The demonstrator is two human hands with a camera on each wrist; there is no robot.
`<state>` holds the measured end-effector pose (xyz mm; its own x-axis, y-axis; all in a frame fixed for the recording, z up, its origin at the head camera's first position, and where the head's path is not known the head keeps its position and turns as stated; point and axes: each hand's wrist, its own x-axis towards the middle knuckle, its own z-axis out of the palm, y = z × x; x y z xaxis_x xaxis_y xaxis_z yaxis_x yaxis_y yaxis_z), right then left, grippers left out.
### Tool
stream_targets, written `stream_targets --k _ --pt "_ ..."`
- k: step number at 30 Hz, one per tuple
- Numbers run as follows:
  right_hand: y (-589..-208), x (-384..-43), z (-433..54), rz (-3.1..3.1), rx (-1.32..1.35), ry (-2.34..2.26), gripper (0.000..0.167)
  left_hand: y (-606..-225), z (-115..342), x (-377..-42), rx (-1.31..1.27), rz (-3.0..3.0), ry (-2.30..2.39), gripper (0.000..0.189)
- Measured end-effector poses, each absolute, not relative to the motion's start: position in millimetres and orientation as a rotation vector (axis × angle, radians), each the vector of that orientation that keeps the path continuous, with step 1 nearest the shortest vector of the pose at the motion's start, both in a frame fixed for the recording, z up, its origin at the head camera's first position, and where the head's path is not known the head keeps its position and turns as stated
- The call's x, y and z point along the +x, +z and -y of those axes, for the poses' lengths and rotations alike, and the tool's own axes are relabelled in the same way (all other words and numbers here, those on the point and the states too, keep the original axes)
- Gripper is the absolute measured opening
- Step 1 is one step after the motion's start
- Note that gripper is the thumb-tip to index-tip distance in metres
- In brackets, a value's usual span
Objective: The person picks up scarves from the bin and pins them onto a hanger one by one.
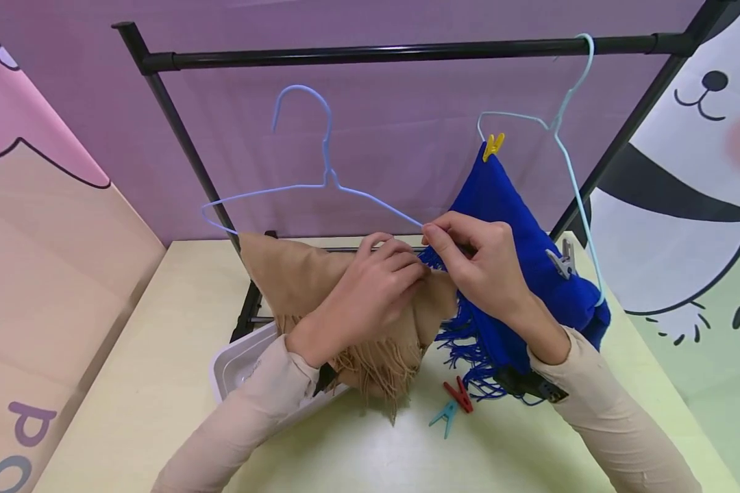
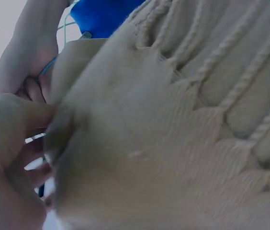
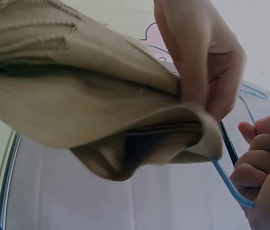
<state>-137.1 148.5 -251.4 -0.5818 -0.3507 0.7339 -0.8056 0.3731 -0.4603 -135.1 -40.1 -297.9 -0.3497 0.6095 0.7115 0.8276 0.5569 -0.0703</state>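
Observation:
A tan fringed scarf [image 1: 292,270] hangs folded over the lower part of a periwinkle-blue wire hanger [image 1: 327,147]. My left hand [image 1: 373,284] pinches the scarf near its upper edge; in the left wrist view the thumb [image 2: 34,115] lies on the cloth. With thumb and fingers, my right hand [image 1: 484,263] grips the hanger's right end. The right wrist view shows the hanger wire [image 3: 227,179] running from the scarf's open fold into that hand. The hanger's hook is free in the air, below and in front of the black rail [image 1: 376,53].
On the right, a pale-blue hanger [image 1: 572,171] on the rail carries a blue fringed scarf [image 1: 493,198] with a yellow clothespin [image 1: 492,147] and a grey clothespin [image 1: 564,260]. Red [image 1: 459,395] and teal clothespins [image 1: 447,413] lie on the table [image 1: 154,356]. A white tray [image 1: 225,370] stands beneath the tan scarf.

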Motion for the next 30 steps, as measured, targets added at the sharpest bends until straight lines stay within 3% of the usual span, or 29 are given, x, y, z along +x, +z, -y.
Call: stream_targets --k 10,20,30 --pt "-253 -143 -142 2.153 0.989 1.216 0.015 -292 33 -138 -1.141 1.883 -0.726 0.015" --pt "-242 -143 -147 2.183 1.022 1.119 0.016 -296 36 -139 -1.235 2.228 -0.624 0.024" --pt "-221 -142 -157 2.162 1.029 1.033 0.013 -287 57 -139 -1.227 2.191 -0.549 0.024"
